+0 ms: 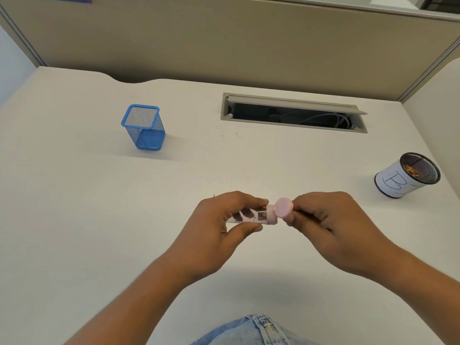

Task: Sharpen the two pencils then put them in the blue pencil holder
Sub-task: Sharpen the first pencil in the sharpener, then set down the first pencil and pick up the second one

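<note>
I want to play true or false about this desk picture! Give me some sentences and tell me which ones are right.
1. The blue pencil holder has two pencils in it. False: it looks empty.
2. The left hand holds a clear sharpener. True.
3. The pink cap lies on the desk. False: the right hand pinches it at the sharpener's end.
4. The black mesh cup wears a white paper label. True.
5. The black mesh cup stands beside the blue pencil holder. False: they are far apart.

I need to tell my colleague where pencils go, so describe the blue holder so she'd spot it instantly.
On the white desk, look far left of the open cable hatch. The blue pencil holder stands there alone: square blue mesh, unlike the round, paper-wrapped black cup at right.
</note>
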The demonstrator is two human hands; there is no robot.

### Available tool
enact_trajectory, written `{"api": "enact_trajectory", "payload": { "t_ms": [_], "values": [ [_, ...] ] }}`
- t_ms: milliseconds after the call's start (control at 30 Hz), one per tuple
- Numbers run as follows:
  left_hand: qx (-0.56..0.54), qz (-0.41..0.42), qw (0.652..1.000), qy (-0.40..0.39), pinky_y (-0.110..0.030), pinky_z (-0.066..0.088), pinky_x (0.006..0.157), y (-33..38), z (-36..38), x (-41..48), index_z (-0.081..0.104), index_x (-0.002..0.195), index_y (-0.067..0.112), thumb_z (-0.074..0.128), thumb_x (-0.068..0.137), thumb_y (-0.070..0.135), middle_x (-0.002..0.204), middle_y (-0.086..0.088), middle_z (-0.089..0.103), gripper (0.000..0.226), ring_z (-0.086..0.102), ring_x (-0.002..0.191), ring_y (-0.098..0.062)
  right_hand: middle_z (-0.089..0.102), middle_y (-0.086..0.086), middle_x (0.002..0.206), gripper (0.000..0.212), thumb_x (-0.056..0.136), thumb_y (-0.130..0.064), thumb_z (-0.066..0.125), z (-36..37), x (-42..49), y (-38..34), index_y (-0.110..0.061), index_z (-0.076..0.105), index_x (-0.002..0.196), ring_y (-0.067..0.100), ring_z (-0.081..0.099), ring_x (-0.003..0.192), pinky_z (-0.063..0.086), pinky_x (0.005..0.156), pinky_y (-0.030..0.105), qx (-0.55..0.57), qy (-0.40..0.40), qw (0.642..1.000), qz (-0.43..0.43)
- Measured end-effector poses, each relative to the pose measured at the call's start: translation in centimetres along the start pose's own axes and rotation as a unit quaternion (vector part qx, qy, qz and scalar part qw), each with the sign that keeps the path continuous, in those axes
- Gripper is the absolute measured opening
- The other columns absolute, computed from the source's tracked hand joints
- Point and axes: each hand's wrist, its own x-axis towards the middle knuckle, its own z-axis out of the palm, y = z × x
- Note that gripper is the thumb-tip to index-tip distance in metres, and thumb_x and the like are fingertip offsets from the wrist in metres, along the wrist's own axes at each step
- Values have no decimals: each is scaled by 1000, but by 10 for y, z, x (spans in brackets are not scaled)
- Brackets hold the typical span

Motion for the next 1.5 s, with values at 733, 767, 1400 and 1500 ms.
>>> {"api": "enact_trajectory", "payload": {
  "t_ms": [733, 767, 1400, 1500],
  "values": [
    [74, -29, 997, 1, -23, 43, 93, -29, 13, 4, 54, 117, 38, 57, 96, 26, 114, 27, 64, 24, 55, 112, -1, 53, 2, 71, 31, 96, -43, 53, 0, 5, 5, -27, 71, 75, 19, 43, 64, 36, 61, 32, 175, -84, 954, 229],
    [53, -40, 998, -4, -20, 43, 92, -31, 14, 5, 54, 117, 36, 56, 96, 25, 114, 26, 65, 23, 55, 112, 1, 52, 3, 72, 29, 96, -41, 54, 1, 5, 7, -28, 71, 76, 20, 42, 65, 35, 62, 34, 189, -75, 951, 231],
    [-54, -159, 986, -7, -26, 45, 95, -99, 73, 10, 49, 107, 21, 59, 93, 11, 109, 13, 58, 20, 55, 108, -7, 65, -13, 69, 8, 86, -20, 70, 99, 24, 87, -25, 75, 89, 8, 55, 57, 41, 57, 21, 136, 69, 939, 310],
    [-34, -166, 986, 3, -13, 42, 86, -106, 75, 12, 50, 101, 23, 64, 90, 13, 103, 11, 63, 21, 58, 101, -5, 68, -12, 71, 14, 84, -20, 68, 108, 29, 96, -25, 74, 96, 8, 62, 63, 48, 63, 24, 87, 52, 945, 311]
  ]
}}
